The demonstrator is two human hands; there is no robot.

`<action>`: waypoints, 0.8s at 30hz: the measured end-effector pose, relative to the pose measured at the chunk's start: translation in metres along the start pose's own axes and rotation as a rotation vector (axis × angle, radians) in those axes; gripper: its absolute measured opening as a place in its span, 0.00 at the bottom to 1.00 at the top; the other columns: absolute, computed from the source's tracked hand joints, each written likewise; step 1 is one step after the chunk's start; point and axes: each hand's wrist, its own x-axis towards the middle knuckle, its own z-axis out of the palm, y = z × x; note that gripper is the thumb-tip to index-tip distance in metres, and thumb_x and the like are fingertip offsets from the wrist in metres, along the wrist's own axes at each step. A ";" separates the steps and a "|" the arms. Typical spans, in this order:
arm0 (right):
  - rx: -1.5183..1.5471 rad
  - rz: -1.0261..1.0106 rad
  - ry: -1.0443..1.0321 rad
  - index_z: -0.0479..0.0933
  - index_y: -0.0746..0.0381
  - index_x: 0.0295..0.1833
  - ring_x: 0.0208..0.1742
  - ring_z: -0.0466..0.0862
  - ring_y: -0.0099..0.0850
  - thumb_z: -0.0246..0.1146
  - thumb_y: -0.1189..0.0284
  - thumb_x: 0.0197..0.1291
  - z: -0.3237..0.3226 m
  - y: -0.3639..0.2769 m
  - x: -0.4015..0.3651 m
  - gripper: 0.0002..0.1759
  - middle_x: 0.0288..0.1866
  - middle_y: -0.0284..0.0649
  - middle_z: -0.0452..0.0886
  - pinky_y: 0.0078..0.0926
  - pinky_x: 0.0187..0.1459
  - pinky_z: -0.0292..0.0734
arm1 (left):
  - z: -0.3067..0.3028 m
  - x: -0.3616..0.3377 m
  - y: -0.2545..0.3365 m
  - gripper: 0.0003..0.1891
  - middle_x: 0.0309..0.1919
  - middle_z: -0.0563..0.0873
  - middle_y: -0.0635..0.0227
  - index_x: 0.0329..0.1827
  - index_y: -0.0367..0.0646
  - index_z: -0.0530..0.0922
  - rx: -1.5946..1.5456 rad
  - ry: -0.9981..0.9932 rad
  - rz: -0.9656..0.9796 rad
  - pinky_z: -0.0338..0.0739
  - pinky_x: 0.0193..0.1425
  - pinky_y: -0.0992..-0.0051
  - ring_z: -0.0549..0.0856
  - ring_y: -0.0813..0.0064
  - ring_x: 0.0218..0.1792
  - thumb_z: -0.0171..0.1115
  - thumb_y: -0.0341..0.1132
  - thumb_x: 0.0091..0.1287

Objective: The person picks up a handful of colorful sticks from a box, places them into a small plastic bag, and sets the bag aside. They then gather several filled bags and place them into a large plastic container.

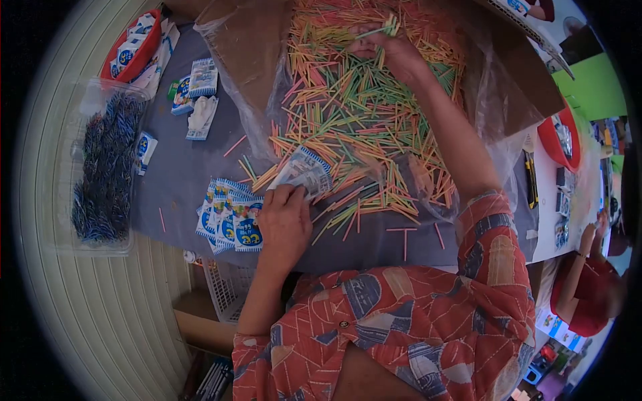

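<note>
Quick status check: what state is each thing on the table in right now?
Left hand: shut on packet.
Right hand: pinching a few coloured sticks.
Stick pile: loose, spread over plastic sheet.
Spare packets: fanned flat beside left hand.
Clear tub: full of blue pieces.

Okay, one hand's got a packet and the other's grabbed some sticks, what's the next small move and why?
Probably bring the right hand over to the left hand. The right pinches a bunch of sticks at the far side of the pile of coloured sticks, while the left holds a blue-and-white packet at the pile's near edge, so the two are apart.
</note>
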 end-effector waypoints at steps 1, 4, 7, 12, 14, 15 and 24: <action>0.090 -0.037 -0.174 0.74 0.67 0.63 0.50 0.87 0.35 0.61 0.73 0.63 0.005 -0.002 -0.006 0.23 0.47 0.42 0.86 0.31 0.54 0.80 | -0.004 0.001 -0.001 0.08 0.37 0.82 0.61 0.38 0.37 0.84 -0.008 -0.035 -0.030 0.77 0.42 0.58 0.81 0.55 0.40 0.65 0.24 0.56; 0.162 0.219 -0.149 0.74 0.65 0.64 0.55 0.85 0.34 0.58 0.78 0.61 0.036 -0.027 -0.053 0.23 0.55 0.44 0.83 0.28 0.52 0.81 | 0.000 0.004 -0.016 0.07 0.34 0.82 0.60 0.38 0.36 0.84 -0.117 -0.020 -0.086 0.77 0.40 0.61 0.82 0.56 0.36 0.66 0.24 0.58; 0.237 0.358 -0.141 0.72 0.64 0.66 0.54 0.86 0.34 0.56 0.79 0.60 0.052 -0.013 -0.087 0.26 0.56 0.46 0.82 0.27 0.47 0.84 | -0.003 0.010 -0.025 0.05 0.31 0.82 0.60 0.38 0.35 0.83 -0.406 -0.114 -0.312 0.76 0.37 0.65 0.82 0.58 0.33 0.66 0.24 0.59; 0.579 0.532 -0.164 0.71 0.66 0.66 0.51 0.87 0.34 0.57 0.85 0.57 0.066 0.011 -0.134 0.29 0.54 0.50 0.82 0.16 0.32 0.82 | 0.011 0.006 -0.034 0.03 0.30 0.79 0.63 0.36 0.34 0.82 -0.544 0.073 -0.283 0.71 0.35 0.77 0.78 0.75 0.29 0.68 0.24 0.62; 0.556 0.570 -0.119 0.71 0.67 0.66 0.50 0.87 0.34 0.57 0.88 0.56 0.076 0.011 -0.148 0.29 0.52 0.52 0.82 0.14 0.28 0.79 | 0.011 0.003 -0.030 0.04 0.30 0.79 0.62 0.36 0.34 0.82 -0.499 0.100 -0.291 0.73 0.36 0.75 0.79 0.71 0.29 0.69 0.24 0.60; 0.567 0.582 -0.093 0.71 0.67 0.66 0.49 0.87 0.34 0.57 0.87 0.56 0.080 0.008 -0.156 0.29 0.51 0.52 0.82 0.14 0.27 0.78 | 0.010 0.001 -0.028 0.05 0.32 0.80 0.60 0.38 0.36 0.83 -0.301 0.095 -0.173 0.75 0.37 0.68 0.81 0.64 0.32 0.68 0.26 0.60; 0.860 0.573 0.018 0.75 0.62 0.48 0.19 0.63 0.19 0.58 0.68 0.73 0.091 0.011 -0.170 0.08 0.25 0.31 0.69 0.14 0.17 0.57 | -0.005 0.001 -0.018 0.06 0.35 0.82 0.59 0.38 0.38 0.85 -0.145 -0.016 -0.109 0.78 0.39 0.61 0.83 0.55 0.36 0.68 0.28 0.58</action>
